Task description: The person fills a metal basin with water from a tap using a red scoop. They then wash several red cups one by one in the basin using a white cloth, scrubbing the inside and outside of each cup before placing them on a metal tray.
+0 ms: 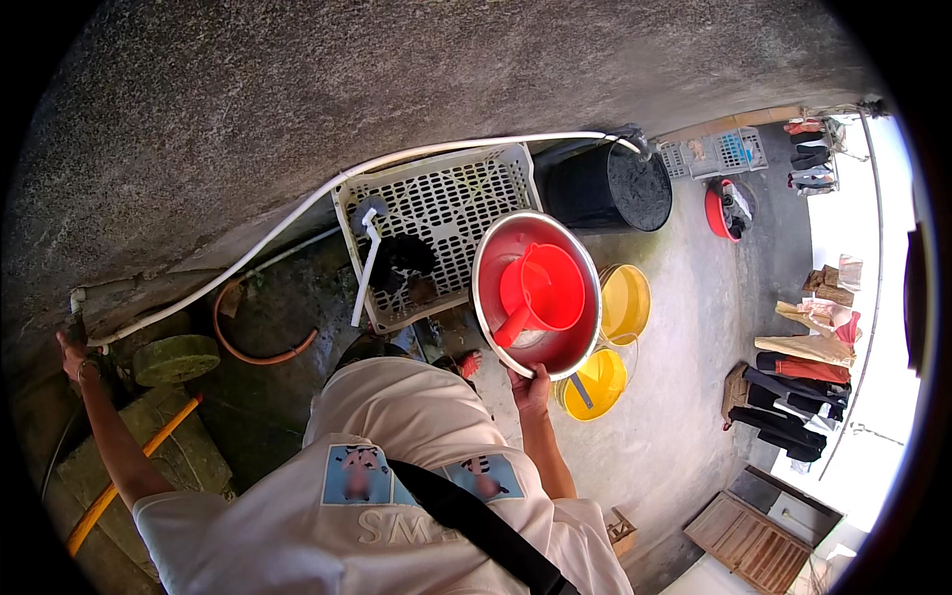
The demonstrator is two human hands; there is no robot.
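Note:
My left hand (73, 359) reaches out to the far left, its fingers closed at the tap (77, 315) low on the wall; the tap is partly hidden behind the hand. A white hose (288, 223) runs from there along the wall to a black bucket (637, 188). My right hand (532, 389) grips the near rim of a metal basin (579, 342) with a red inside, tilted toward me. Inside the basin lies a red plastic dipper (543, 286), handle pointing to the near left.
A pale plastic crate (446, 164) holds a white-handled brush (367, 263) and something black. Two yellow buckets (627, 302) stand right of the basin. An orange pole (129, 481), green round block (177, 360) and curved brown hose (243, 347) are at left. Clothes (803, 367) hang far right.

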